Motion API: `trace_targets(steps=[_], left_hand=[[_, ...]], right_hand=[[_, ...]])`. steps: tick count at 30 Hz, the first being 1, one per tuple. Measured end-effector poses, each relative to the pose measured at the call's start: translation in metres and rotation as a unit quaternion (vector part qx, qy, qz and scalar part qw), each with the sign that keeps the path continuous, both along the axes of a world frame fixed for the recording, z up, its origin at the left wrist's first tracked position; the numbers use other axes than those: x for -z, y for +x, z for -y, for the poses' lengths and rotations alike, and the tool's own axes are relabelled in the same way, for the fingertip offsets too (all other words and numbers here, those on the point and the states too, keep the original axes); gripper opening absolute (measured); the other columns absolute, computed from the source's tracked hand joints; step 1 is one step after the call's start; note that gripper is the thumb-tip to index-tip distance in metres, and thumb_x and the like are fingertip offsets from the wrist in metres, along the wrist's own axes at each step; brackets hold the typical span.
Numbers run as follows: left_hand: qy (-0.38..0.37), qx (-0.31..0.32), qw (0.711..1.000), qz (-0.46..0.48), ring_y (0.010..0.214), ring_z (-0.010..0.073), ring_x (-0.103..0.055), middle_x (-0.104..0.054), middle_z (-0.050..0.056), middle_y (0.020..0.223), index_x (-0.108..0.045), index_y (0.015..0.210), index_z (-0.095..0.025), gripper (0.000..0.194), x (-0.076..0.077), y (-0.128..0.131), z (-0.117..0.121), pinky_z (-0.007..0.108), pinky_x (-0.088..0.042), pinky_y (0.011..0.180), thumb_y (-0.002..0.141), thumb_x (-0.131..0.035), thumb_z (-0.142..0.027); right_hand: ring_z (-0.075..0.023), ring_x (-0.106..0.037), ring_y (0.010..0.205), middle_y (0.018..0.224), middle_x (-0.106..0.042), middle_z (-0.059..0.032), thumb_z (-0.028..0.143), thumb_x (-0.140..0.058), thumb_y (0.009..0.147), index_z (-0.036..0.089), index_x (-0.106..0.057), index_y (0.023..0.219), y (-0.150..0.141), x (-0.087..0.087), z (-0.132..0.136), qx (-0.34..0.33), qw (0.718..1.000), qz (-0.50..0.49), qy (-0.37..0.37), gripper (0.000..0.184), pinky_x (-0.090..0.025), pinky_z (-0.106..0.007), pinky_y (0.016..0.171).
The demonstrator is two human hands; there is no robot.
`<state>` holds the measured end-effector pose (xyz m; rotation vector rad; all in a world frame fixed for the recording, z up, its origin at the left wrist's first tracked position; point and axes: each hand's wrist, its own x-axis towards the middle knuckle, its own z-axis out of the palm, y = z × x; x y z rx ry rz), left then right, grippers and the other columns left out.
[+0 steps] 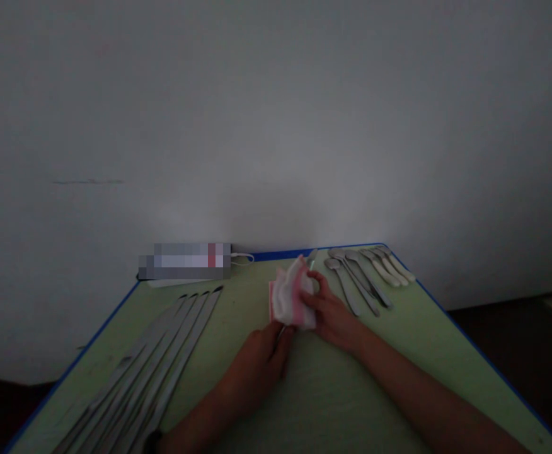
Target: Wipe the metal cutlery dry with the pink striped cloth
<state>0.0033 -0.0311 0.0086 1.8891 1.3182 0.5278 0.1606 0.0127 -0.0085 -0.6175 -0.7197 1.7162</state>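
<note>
My right hand (333, 315) is closed on a pink and white cloth (289, 295), bunched around a metal utensil whose tip (312, 256) sticks out above the cloth. My left hand (261, 362) is closed on the utensil's lower end, just below the cloth. Both hands are over the middle of a pale green table (351, 391) with a blue edge.
Several spoons (361, 277), some with white handles, lie in a row at the table's far right. Several long flat metal utensils (162, 353) lie side by side on the left. A blurred box (184, 261) with a white cable sits at the far edge against a grey wall.
</note>
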Motion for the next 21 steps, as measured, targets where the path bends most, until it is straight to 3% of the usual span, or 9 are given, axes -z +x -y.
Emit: trace_targets(steps=[2, 4, 7, 12, 16, 21], left_hand=[[0.013, 0.006, 1.000, -0.021, 0.053, 0.0159, -0.056, -0.058, 0.000, 0.059, -0.056, 0.092, -0.017, 0.032, 0.0004, 0.0001, 0.0008, 0.025, -0.037, 0.054, 0.093, -0.032, -0.037], [0.026, 0.020, 0.999, -0.022, 0.059, 0.0169, -0.058, -0.062, 0.002, 0.068, -0.055, 0.099, -0.017, 0.030, -0.0003, -0.0003, 0.0016, 0.025, -0.038, 0.056, 0.092, -0.034, -0.037], [0.027, 0.033, 0.999, 0.001, 0.064, 0.0167, -0.059, -0.064, 0.003, 0.075, -0.055, 0.101, -0.017, 0.030, -0.0026, -0.0009, 0.0025, 0.025, -0.039, 0.059, 0.092, -0.035, -0.038], [-0.041, 0.010, 0.997, 0.058, 0.048, 0.0131, -0.050, -0.050, -0.005, 0.051, -0.055, 0.092, -0.016, 0.036, -0.0045, -0.0015, 0.0030, 0.023, -0.039, 0.052, 0.092, -0.032, -0.043], [-0.050, -0.010, 0.994, 0.095, 0.046, 0.0117, -0.047, -0.046, -0.007, 0.047, -0.055, 0.087, -0.015, 0.037, -0.0042, -0.0028, 0.0028, 0.022, -0.040, 0.053, 0.092, -0.032, -0.044], [-0.069, -0.010, 0.992, 0.109, 0.042, 0.0113, -0.043, -0.042, -0.009, 0.045, -0.054, 0.097, -0.016, 0.037, -0.0049, -0.0020, 0.0030, 0.021, -0.037, 0.048, 0.091, -0.033, -0.045]], right_hand=[[-0.0129, -0.062, 0.061, 0.080, -0.066, 0.0041, 0.019, -0.075, 0.063, 0.028, -0.044, 0.106, -0.0031, 0.0000, 0.0001, 0.046, 0.999, 0.012, -0.025, 0.053, -0.051, -0.026, 0.056], [-0.0131, -0.061, 0.062, 0.078, -0.066, 0.0019, 0.022, -0.075, 0.063, 0.023, -0.048, 0.103, -0.0042, 0.0009, -0.0006, 0.075, 0.996, 0.018, -0.039, 0.048, -0.051, -0.026, 0.058], [-0.0155, -0.063, 0.066, 0.078, -0.067, -0.0030, 0.027, -0.072, 0.068, 0.015, -0.056, 0.093, -0.0028, 0.0017, -0.0022, 0.028, 0.999, 0.009, -0.044, 0.032, -0.050, -0.029, 0.065], [-0.0183, -0.063, 0.079, 0.085, -0.069, -0.0045, 0.024, -0.062, 0.075, 0.016, -0.059, 0.096, 0.0006, 0.0000, -0.0037, -0.060, 0.997, -0.044, -0.015, 0.022, -0.049, -0.033, 0.076], [-0.0211, -0.063, 0.083, 0.084, -0.069, -0.0058, 0.024, -0.051, 0.076, 0.015, -0.059, 0.095, 0.0000, 0.0004, -0.0061, -0.091, 0.992, -0.080, -0.037, 0.022, -0.049, -0.036, 0.075], [-0.0150, -0.061, 0.068, 0.077, -0.069, -0.0005, 0.011, -0.056, 0.071, 0.017, -0.062, 0.092, -0.0029, 0.0049, -0.0093, 0.012, 0.997, -0.071, -0.037, 0.023, -0.050, -0.030, 0.072]])
